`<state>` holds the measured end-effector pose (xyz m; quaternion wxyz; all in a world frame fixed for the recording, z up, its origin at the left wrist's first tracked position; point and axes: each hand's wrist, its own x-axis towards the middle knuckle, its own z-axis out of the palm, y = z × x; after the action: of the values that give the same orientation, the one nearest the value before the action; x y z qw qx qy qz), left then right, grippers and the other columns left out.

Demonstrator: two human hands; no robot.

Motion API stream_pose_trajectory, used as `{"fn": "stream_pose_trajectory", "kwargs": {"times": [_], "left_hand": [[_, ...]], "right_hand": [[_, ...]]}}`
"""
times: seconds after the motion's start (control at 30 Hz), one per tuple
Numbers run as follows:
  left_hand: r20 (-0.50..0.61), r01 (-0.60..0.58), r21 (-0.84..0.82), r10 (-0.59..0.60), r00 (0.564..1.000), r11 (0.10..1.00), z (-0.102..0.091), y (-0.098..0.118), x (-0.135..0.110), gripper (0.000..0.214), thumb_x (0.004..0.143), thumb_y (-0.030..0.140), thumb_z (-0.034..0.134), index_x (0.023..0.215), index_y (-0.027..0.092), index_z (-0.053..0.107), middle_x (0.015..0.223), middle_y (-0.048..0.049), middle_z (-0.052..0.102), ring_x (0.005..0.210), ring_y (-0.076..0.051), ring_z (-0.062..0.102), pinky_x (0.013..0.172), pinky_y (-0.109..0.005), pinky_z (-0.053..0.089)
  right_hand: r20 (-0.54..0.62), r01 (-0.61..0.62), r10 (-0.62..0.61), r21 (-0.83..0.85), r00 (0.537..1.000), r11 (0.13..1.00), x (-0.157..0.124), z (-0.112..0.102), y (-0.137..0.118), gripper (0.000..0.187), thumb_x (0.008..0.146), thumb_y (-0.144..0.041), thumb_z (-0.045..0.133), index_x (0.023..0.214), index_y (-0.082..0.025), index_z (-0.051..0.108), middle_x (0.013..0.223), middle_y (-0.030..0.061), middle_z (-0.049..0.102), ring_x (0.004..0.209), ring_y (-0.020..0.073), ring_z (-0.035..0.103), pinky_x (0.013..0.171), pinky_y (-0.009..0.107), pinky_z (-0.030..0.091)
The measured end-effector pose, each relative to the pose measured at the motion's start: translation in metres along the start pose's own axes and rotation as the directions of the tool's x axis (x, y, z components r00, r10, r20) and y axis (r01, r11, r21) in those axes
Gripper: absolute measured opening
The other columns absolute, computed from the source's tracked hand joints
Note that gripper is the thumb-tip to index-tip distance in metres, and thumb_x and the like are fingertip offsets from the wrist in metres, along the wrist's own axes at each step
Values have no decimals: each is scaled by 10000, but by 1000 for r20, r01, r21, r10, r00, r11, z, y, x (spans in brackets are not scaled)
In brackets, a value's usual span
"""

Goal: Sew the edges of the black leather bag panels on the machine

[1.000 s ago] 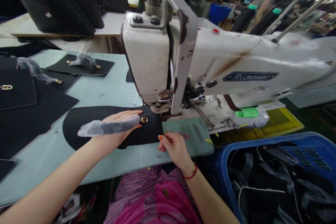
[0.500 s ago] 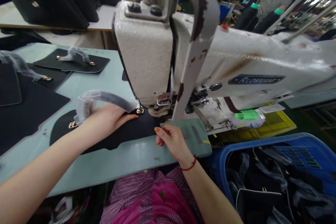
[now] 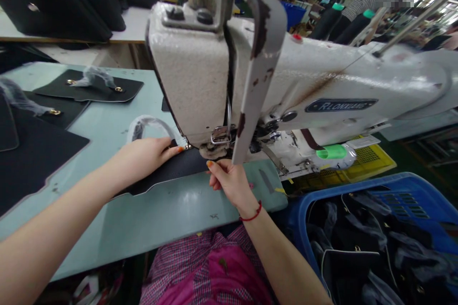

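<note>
A black leather panel (image 3: 171,171) lies on the pale green table (image 3: 161,214), its right end under the head of a white sewing machine (image 3: 272,81). A handle wrapped in clear plastic (image 3: 146,126) arches up from it. My left hand (image 3: 143,157) rests on the panel with fingers stretched flat toward the needle area. My right hand (image 3: 229,181) is closed in a pinch at the panel's near right edge, just below the presser foot (image 3: 214,150).
More black panels with gold fittings (image 3: 89,88) lie at the left and back of the table. A blue crate (image 3: 375,228) of black pieces stands at the right, beside a yellow tray (image 3: 372,162). Black bags (image 3: 60,0) sit on a far table. People work in the background.
The panel has been slid further back under the machine head. My left hand moved with it toward the needle, the wrapped handle rose, and my right hand came up to the panel's edge.
</note>
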<state>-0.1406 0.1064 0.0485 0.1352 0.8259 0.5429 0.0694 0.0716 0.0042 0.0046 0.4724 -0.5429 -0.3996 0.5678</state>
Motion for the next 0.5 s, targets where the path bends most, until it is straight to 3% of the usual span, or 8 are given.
{"fn": "stream_pose_trajectory", "kwargs": {"times": [0.07, 0.1, 0.17, 0.2, 0.27, 0.37, 0.43, 0.5], "left_hand": [[-95, 16, 138, -3, 995, 990, -1, 16, -28, 395, 896, 507, 453, 759, 179, 626, 628, -48, 573, 560, -184, 485, 548, -268, 271], [-177, 5, 74, 8, 984, 997, 3, 25, -44, 405, 905, 511, 432, 741, 187, 610, 641, -46, 560, 592, -185, 494, 555, -271, 271], [-168, -59, -341, 1, 986, 938, 22, 45, -75, 434, 902, 514, 441, 638, 186, 546, 555, -8, 460, 543, -145, 449, 543, -259, 291], [-33, -14, -603, -8, 999, 798, 37, 55, -88, 454, 900, 525, 447, 611, 182, 524, 543, 2, 434, 516, -125, 419, 520, -245, 295], [243, 237, -908, -25, 970, 345, 68, 72, -100, 400, 853, 562, 528, 723, 184, 556, 563, 29, 423, 479, -94, 342, 463, -215, 252], [345, 317, -925, -115, 931, -208, 98, 89, -89, 441, 724, 559, 701, 937, 189, 590, 670, 37, 452, 496, -67, 305, 439, -186, 218], [333, 247, -900, -204, 921, -358, 102, 92, -72, 476, 637, 537, 782, 864, 154, 612, 674, 30, 453, 516, -66, 336, 441, -187, 255], [340, 209, -889, -281, 897, -408, 98, 91, -57, 425, 603, 473, 826, 699, 138, 581, 612, 41, 417, 517, -66, 353, 444, -188, 281]], "right_hand": [[-2, 1, -1, 8, 1000, 1000, 0, 1, 1, 425, 807, -553, 634, 667, -152, 612, 510, -28, 569, 416, 69, 496, 427, 170, 388], [-2, 2, -2, 11, 1000, 1000, 0, 1, 1, 425, 806, -551, 637, 664, -152, 609, 509, -27, 570, 417, 70, 501, 429, 169, 391], [-4, 2, -2, 17, 1000, 1000, -1, 1, 1, 426, 807, -551, 641, 662, -152, 607, 506, -27, 570, 417, 71, 507, 429, 167, 393], [-10, 2, -1, 20, 1000, 1000, -1, 1, 1, 424, 808, -550, 642, 663, -153, 607, 506, -27, 570, 419, 72, 509, 430, 166, 395], [-20, 6, -6, 20, 1000, 1000, -2, 2, 1, 421, 809, -548, 645, 664, -155, 606, 509, -28, 570, 422, 75, 509, 433, 169, 399], [-26, 42, -42, -10, 999, 999, -3, 2, 1, 432, 822, -541, 636, 630, -158, 586, 514, -20, 572, 421, 76, 500, 432, 173, 399], [-27, 69, -70, -47, 997, 996, -3, 3, 1, 452, 840, -540, 617, 599, -161, 563, 511, -15, 568, 419, 74, 492, 433, 173, 395], [-30, 85, -88, -87, 996, 993, -3, 2, 2, 471, 850, -548, 601, 581, -164, 550, 511, -12, 564, 427, 75, 496, 443, 174, 397]]}}
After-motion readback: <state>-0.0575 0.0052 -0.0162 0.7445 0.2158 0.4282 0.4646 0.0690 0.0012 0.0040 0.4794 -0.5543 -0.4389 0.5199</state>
